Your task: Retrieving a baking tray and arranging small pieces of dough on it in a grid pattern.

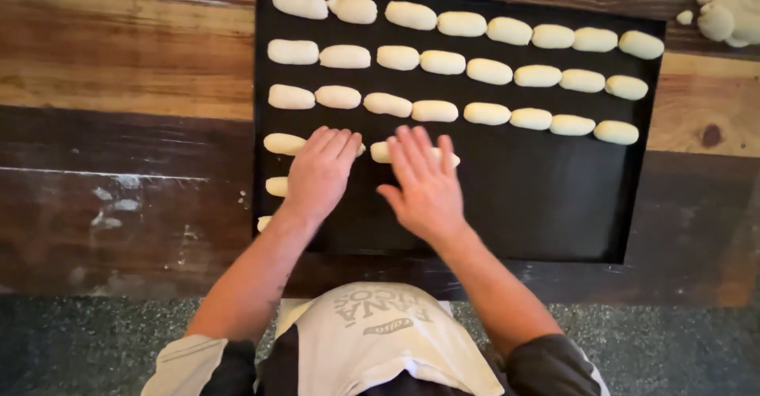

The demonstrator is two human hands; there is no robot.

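Observation:
A black baking tray (546,206) lies on a wooden table (119,64). Several pale oblong dough rolls (443,63) sit on it in three full rows, with a fourth row begun at the left. My left hand (321,173) lies flat, palm down, over a roll in that fourth row, next to a free roll (284,144). My right hand (423,181) lies flat with fingers spread, its fingertips on another roll (381,151). Two more rolls (276,186) peek out at the tray's left edge, partly hidden by my left hand and wrist.
A lump of raw dough with small pieces (728,12) sits at the table's far right corner. Bare tray surface fills the lower right half. A speckled grey floor (673,348) runs below the table edge. My white apron shows at the bottom.

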